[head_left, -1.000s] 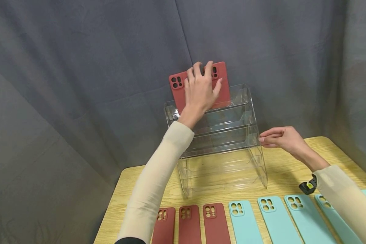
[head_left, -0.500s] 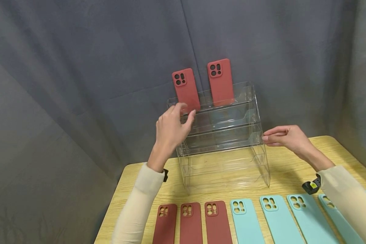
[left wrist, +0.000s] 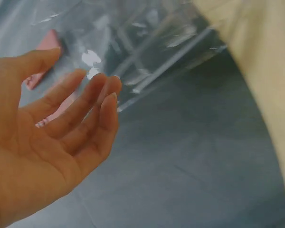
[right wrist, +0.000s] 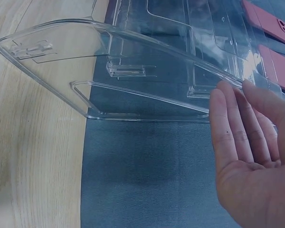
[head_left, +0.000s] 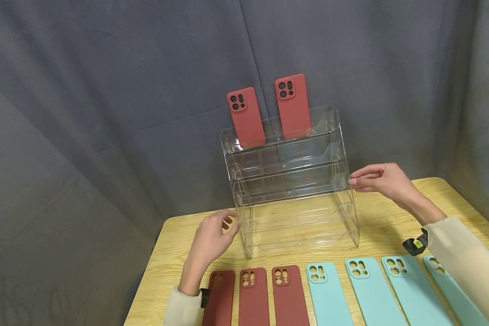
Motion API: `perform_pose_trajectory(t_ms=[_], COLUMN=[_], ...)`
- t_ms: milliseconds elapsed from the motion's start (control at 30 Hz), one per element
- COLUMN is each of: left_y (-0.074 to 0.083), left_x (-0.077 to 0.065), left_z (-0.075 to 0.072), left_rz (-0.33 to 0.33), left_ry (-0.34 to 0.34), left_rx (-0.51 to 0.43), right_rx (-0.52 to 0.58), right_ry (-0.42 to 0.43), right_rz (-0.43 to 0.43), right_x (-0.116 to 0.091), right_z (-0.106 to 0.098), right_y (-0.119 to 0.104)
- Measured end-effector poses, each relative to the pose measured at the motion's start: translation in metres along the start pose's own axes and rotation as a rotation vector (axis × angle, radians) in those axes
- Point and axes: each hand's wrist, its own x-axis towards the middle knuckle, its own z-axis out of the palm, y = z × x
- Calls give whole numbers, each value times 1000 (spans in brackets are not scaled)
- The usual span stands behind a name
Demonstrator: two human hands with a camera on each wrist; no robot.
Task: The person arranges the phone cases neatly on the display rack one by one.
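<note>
Left hand [head_left: 212, 237] is empty, fingers loosely bent, right beside the clear stand [head_left: 289, 174]. Right hand [head_left: 385, 181] pinches its side edge [head_left: 342, 145], probably steadying it. Two red phone cases [head_left: 248, 120] lean up top, presumably for display; more cases [head_left: 254, 299] line the table [head_left: 175, 240].

The bench [head_left: 381, 228] has a yellow wood-grain top with rounded far corners. A clear tiered display rack [head_left: 289, 174] stands on it; in front, in one row, lie three dark red phone cases [head_left: 254, 301] and, to their right, several turquoise phone cases [head_left: 331, 296].
</note>
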Motion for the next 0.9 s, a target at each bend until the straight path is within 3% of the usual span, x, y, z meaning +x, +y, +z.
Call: perform_pose_trajectory(t_ms=[167,400,567,900], left_y=[-24,-50,-59,-65], left_x=[-33,-69,-83,-99], left_z=[20,43,55,72], left_rz=[-43,-167,-203,-174], left_ry=[-23,-122,-160,-278], left_rx=[57,42,28,53], right_rx=[-1,7,12,14], right_ry=[-1,-12,-4,-3], right_rz=[2,2,-1,-1], right_x=[-1,-4,-4,-1], right_z=[0,0,-2,-2], right_y=[0,-1,-1,4])
